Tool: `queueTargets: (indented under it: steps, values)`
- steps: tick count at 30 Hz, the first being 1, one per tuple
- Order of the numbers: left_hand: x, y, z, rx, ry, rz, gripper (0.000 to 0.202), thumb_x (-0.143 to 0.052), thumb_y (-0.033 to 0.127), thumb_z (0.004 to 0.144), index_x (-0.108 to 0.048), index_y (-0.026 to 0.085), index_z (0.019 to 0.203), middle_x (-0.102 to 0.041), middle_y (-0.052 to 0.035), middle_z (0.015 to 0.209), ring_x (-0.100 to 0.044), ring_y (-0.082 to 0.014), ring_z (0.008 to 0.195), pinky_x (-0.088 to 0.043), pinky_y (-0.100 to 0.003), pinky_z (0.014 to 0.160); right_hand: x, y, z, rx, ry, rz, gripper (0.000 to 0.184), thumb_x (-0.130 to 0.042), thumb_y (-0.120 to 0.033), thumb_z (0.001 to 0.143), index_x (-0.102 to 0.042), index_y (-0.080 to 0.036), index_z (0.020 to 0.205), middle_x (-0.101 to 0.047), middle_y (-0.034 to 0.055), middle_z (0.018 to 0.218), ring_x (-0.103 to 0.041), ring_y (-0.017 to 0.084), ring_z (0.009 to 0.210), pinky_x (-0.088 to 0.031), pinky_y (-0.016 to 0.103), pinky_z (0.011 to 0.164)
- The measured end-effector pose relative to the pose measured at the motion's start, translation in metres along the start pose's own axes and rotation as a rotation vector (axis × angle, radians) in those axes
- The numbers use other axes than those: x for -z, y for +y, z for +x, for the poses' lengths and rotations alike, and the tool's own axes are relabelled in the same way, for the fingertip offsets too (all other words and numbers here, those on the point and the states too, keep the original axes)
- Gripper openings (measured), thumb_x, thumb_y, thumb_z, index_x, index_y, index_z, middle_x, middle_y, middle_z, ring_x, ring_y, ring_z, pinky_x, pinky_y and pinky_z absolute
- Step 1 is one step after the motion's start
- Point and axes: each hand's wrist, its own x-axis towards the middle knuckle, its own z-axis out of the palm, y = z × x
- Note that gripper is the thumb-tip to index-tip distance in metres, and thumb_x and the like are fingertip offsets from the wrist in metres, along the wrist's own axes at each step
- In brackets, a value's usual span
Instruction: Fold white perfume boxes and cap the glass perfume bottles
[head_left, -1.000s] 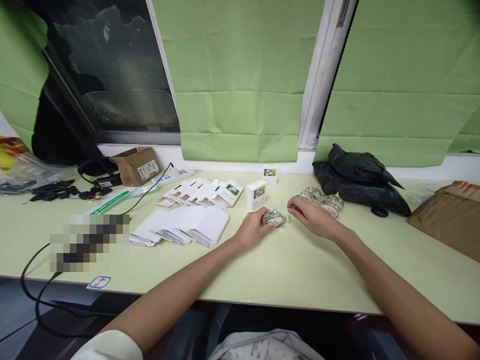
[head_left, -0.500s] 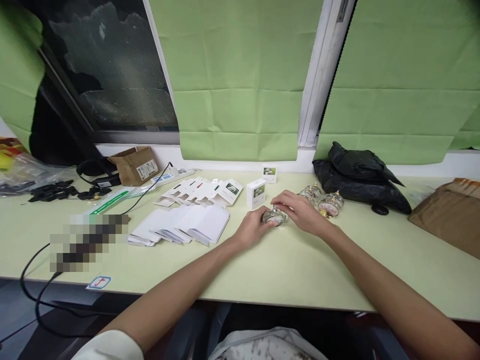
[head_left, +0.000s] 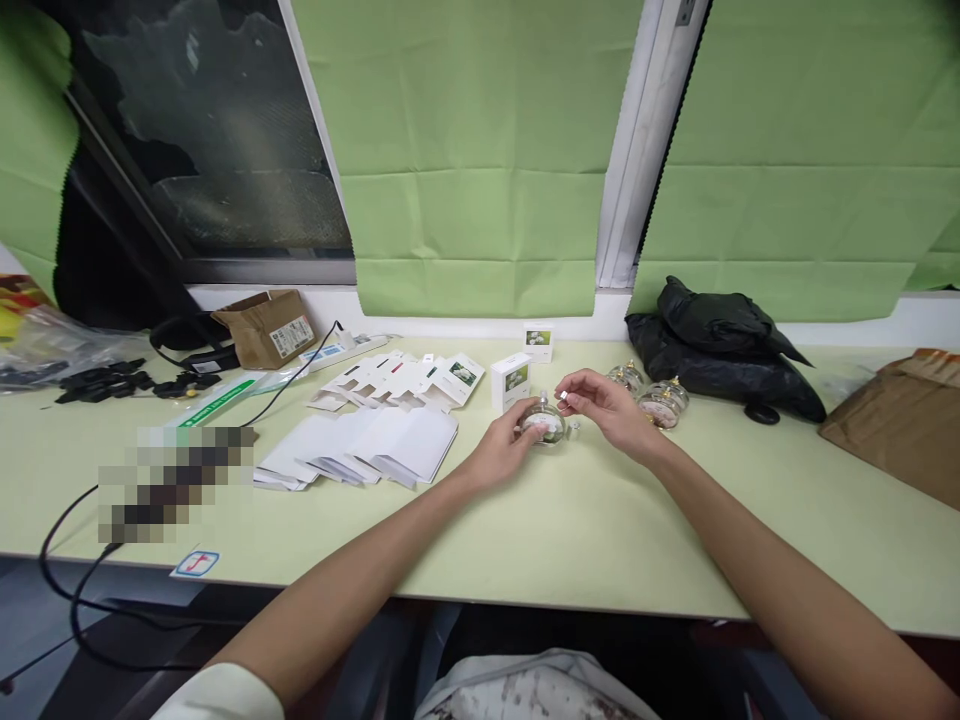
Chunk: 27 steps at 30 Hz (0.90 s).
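My left hand (head_left: 501,447) is closed around a round clear glass perfume bottle (head_left: 544,424), which stands upright on the table with its silver neck bare at the top. Just right of the neck, my right hand (head_left: 604,408) pinches a small silvery collar-like piece (head_left: 562,397) between thumb and fingers, apart from the bottle. A small clear piece (head_left: 574,427) lies beside the bottle. Behind my right hand are more round bottles (head_left: 664,403) with gold-coloured tops. A white box with a flower picture (head_left: 511,382) stands just behind the held bottle.
Another small white box (head_left: 538,343) stands by the wall. Flat white cartons (head_left: 397,440) and printed cartons (head_left: 401,380) lie fanned on the left. Black plastic bags (head_left: 720,345) and a brown package (head_left: 900,430) are on the right. A cable (head_left: 67,520) crosses the left edge.
My right hand has lifted off the bottle's top and moved slightly right, with the small silvery piece in its fingers. The bottle's neck now shows. My left hand still holds the bottle.
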Motion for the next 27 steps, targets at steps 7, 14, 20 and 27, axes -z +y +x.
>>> queueTargets:
  steps: [7, 14, 20, 27]
  values:
    - [-0.003, 0.003, 0.002, 0.119, -0.064, -0.462, 0.068, -0.063, 0.058, 0.095, -0.044, 0.025, 0.151, -0.061, -0.0142, 0.131, -0.066, -0.0250, 0.104, -0.060, -0.047, 0.092, 0.002, 0.000, -0.003, -0.025, 0.070, 0.145, 0.031, -0.074, -0.050, 0.091, -0.068, -0.024, 0.108, -0.066, 0.0052, 0.111, -0.067, 0.018, 0.095, -0.057, 0.040, 0.097]
    - [-0.006, 0.003, -0.005, 0.067, 0.011, -0.228, 0.055, -0.060, 0.057, 0.096, -0.048, 0.023, 0.138, -0.060, -0.0087, 0.119, -0.063, -0.0176, 0.088, -0.060, -0.035, 0.080, 0.002, 0.001, -0.004, -0.144, 0.110, 0.347, 0.028, -0.080, -0.045, 0.088, -0.074, -0.024, 0.106, -0.066, 0.0032, 0.103, -0.063, 0.014, 0.089, -0.056, 0.033, 0.090]
    - [-0.008, 0.007, -0.005, 0.093, -0.021, -0.370, 0.048, -0.066, 0.053, 0.094, -0.056, 0.023, 0.130, -0.060, -0.0061, 0.108, -0.061, -0.0172, 0.081, -0.056, -0.031, 0.069, 0.000, 0.001, -0.004, -0.243, 0.141, 0.459, 0.025, -0.084, -0.042, 0.084, -0.076, -0.023, 0.099, -0.067, 0.0020, 0.097, -0.061, 0.012, 0.087, -0.055, 0.028, 0.086]
    - [-0.005, 0.014, -0.002, 0.256, -0.013, -0.642, 0.047, -0.076, 0.045, 0.084, -0.064, 0.023, 0.124, -0.061, -0.0043, 0.102, -0.060, -0.0148, 0.075, -0.045, -0.023, 0.055, 0.001, 0.005, -0.003, -0.363, 0.154, 0.482, 0.029, -0.089, -0.041, 0.077, -0.075, -0.019, 0.089, -0.071, 0.0030, 0.090, -0.064, 0.012, 0.080, -0.054, 0.026, 0.080]
